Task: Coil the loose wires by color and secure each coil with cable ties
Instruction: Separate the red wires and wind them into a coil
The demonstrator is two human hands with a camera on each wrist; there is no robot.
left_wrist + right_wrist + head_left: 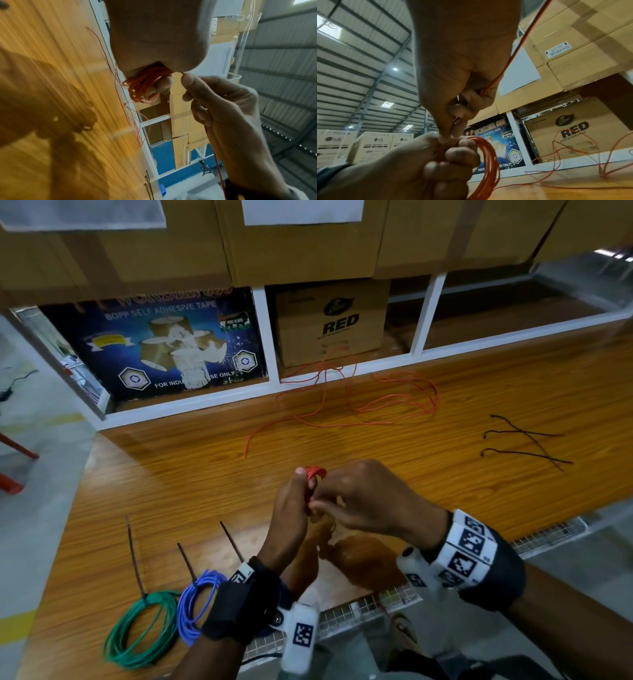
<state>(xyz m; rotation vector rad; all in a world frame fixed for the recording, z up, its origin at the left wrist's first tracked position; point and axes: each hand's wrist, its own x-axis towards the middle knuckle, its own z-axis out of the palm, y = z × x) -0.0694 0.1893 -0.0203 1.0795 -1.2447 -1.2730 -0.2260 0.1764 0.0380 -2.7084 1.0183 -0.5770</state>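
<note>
Left hand [289,508] grips a small red wire coil [315,474] above the desk [445,481], fingers curled round its turns. Right hand [363,501] pinches the wire strand just beside the coil. Loose red wire [359,402] trails across the far desk. Three black cable ties [524,443] lie far right. Tied green coil [140,628] and blue coil [195,601] rest near left.

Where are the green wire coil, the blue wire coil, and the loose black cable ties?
green wire coil [137,632]: head view, on its left loops.
blue wire coil [191,604]: head view, on its left arc.
loose black cable ties [524,444]: head view, where two cross.
</note>
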